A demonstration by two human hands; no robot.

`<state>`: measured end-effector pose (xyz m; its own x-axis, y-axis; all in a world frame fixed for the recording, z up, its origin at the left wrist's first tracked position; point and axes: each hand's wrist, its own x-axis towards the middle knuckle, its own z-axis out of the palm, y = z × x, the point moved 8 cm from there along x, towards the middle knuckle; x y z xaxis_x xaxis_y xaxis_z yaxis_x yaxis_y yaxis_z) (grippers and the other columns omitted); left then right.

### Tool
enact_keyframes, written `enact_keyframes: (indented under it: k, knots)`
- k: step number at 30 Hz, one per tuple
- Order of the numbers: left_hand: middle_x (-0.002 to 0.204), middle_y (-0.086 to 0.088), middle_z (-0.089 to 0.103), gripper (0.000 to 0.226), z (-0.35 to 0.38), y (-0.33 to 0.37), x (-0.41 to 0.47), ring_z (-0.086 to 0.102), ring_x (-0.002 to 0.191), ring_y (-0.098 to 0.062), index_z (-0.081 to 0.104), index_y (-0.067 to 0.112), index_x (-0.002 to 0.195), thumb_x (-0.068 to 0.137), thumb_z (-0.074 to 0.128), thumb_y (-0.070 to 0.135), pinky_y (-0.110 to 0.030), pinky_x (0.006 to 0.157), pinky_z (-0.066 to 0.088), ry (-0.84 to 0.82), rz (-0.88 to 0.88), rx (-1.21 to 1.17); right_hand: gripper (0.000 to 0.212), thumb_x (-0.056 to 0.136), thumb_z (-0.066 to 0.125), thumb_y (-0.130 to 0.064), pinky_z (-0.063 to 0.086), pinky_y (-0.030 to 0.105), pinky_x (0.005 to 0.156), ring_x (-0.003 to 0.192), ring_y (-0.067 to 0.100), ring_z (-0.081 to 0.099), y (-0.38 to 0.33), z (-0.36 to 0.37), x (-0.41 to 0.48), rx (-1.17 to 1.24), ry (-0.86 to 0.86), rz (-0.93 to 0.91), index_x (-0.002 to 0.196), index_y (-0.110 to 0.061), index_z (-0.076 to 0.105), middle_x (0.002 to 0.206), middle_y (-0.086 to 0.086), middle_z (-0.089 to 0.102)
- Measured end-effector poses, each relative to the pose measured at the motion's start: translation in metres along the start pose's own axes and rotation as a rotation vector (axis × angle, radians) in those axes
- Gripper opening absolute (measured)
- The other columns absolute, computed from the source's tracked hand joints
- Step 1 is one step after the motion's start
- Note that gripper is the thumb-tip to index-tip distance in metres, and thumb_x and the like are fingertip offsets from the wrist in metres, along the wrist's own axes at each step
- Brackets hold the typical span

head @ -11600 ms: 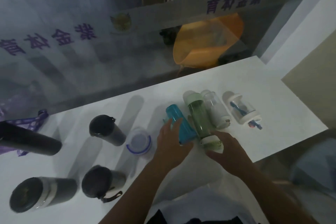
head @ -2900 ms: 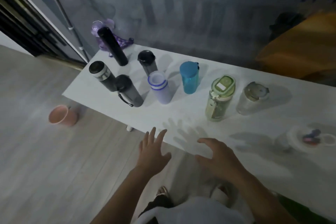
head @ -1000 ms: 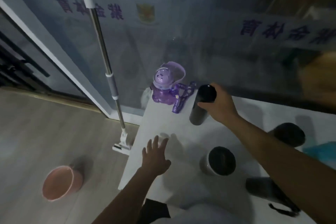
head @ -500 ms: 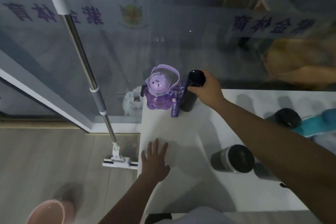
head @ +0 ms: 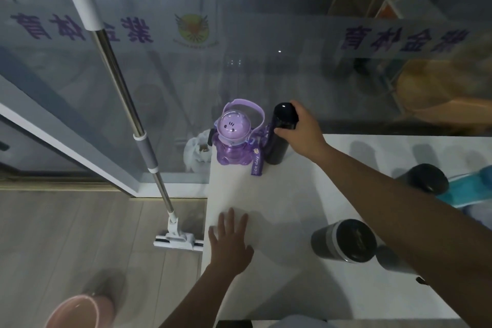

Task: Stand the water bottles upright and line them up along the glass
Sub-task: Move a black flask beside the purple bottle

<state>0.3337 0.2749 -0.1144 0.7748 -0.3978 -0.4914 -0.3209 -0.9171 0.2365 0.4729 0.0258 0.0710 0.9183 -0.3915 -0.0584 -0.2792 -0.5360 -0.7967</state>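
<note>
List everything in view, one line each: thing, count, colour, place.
Tall black cylindrical flask: 1, black, upright at the table's back edge by the glass, beside the purple bottle.
Purple bear-shaped plastic bottle with strap: 1, purple, table's back left corner.
Dark steel-banded tumbler: 1, dark grey, near side of the table.
Black-lidded bottle: 1, black, right, partly hidden by the arm.
Teal bottle: 1, teal, right edge.
White table: 1, white.
Mop: 1, silver and white, leaning on the glass.
Pink bucket: 1, pink, floor, lower left.
White bag: 1, white, behind the glass.
Left hand: flat on the table.
Right hand: grip on the flask's top.
</note>
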Motion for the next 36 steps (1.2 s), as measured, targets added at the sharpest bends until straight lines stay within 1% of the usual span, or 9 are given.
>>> enact_keyframes:
  k: [3, 8, 13, 16, 19, 22, 27, 31, 36]
  knots:
    - [0.162, -0.004, -0.016, 0.081, 0.001, 0.001, 0.0, -0.013, 0.149, -0.03, 0.0, 0.036, 0.153, 0.089, 0.048, 0.045, -0.057, 0.118, 0.004, 0.004, -0.02, -0.015, 0.072, 0.073, 0.079, -0.018, 0.042, 0.027, 0.091, 0.118, 0.025, 0.051, 0.001, -0.002, -0.001, 0.011, -0.027, -0.007, 0.134, -0.023, 0.04, 0.132, 0.006, 0.05]
    - [0.163, -0.003, -0.013, 0.082, -0.001, 0.01, -0.002, -0.011, 0.149, -0.03, 0.003, 0.037, 0.153, 0.088, 0.052, 0.046, -0.058, 0.118, 0.005, 0.007, -0.05, -0.037, 0.104, 0.067, 0.084, -0.028, 0.038, 0.039, 0.106, 0.134, 0.025, 0.038, 0.002, -0.015, -0.015, 0.095, -0.11, 0.054, 0.147, -0.03, 0.019, 0.149, 0.004, 0.035]
    - [0.163, -0.004, -0.011, 0.081, -0.003, 0.026, -0.004, -0.009, 0.15, -0.031, 0.005, 0.038, 0.153, 0.088, 0.052, 0.049, -0.058, 0.118, 0.005, 0.038, -0.045, -0.054, 0.076, 0.077, 0.073, -0.043, 0.04, 0.039, 0.102, 0.13, 0.02, 0.039, 0.013, -0.071, -0.082, -0.048, -0.101, 0.087, 0.141, -0.034, 0.032, 0.148, -0.002, 0.035]
    - [0.163, -0.004, -0.01, 0.08, 0.0, 0.037, -0.004, -0.007, 0.15, -0.031, 0.005, 0.037, 0.153, 0.088, 0.05, 0.053, -0.057, 0.117, 0.005, 0.049, -0.054, -0.052, 0.063, 0.077, 0.068, -0.051, 0.038, 0.032, 0.098, 0.123, 0.011, 0.041, 0.037, -0.089, -0.144, -0.137, -0.223, 0.077, 0.132, -0.043, 0.039, 0.141, -0.01, 0.04]
    - [0.163, -0.004, -0.01, 0.081, 0.006, 0.044, -0.005, -0.007, 0.15, -0.031, 0.005, 0.037, 0.153, 0.089, 0.05, 0.054, -0.059, 0.117, 0.006, 0.043, -0.049, -0.031, 0.066, 0.074, 0.069, -0.053, 0.036, 0.037, 0.106, 0.128, 0.01, 0.038, 0.065, -0.087, -0.195, -0.114, -0.328, 0.093, 0.131, -0.047, 0.038, 0.14, -0.015, 0.038]
    - [0.163, -0.004, -0.007, 0.08, 0.01, 0.05, -0.008, -0.004, 0.15, -0.031, 0.005, 0.037, 0.153, 0.088, 0.05, 0.055, -0.059, 0.116, 0.008, 0.044, -0.042, -0.015, 0.077, 0.067, 0.068, -0.06, 0.038, 0.036, 0.105, 0.125, 0.01, 0.037, 0.084, -0.074, -0.224, -0.232, -0.377, 0.037, 0.135, -0.047, 0.032, 0.139, -0.014, 0.035]
    - [0.163, -0.004, 0.003, 0.078, 0.016, 0.049, -0.018, 0.002, 0.15, -0.03, 0.008, 0.037, 0.152, 0.088, 0.049, 0.057, -0.057, 0.117, 0.013, 0.054, -0.064, 0.007, 0.074, 0.074, 0.07, -0.04, 0.046, 0.032, 0.096, 0.12, 0.016, 0.041, 0.1, -0.058, -0.238, -0.345, -0.258, -0.068, 0.136, -0.041, 0.03, 0.14, -0.006, 0.032]
    - [0.163, -0.002, 0.004, 0.078, 0.016, 0.048, -0.018, 0.002, 0.15, -0.029, 0.009, 0.038, 0.152, 0.088, 0.045, 0.061, -0.06, 0.116, 0.012, 0.063, -0.058, 0.036, 0.07, 0.074, 0.071, -0.04, 0.046, 0.028, 0.091, 0.114, 0.016, 0.043, 0.102, -0.06, -0.23, -0.331, -0.175, -0.077, 0.135, -0.037, 0.036, 0.133, -0.006, 0.037]
    - [0.163, 0.0, 0.003, 0.075, 0.01, 0.046, -0.015, 0.002, 0.15, -0.026, 0.009, 0.04, 0.152, 0.088, 0.044, 0.06, -0.059, 0.116, 0.012, 0.076, -0.051, 0.038, 0.069, 0.07, 0.072, -0.04, 0.048, 0.035, 0.09, 0.105, 0.018, 0.049, 0.106, -0.074, -0.199, -0.258, -0.13, -0.048, 0.132, -0.033, 0.042, 0.125, -0.005, 0.044]
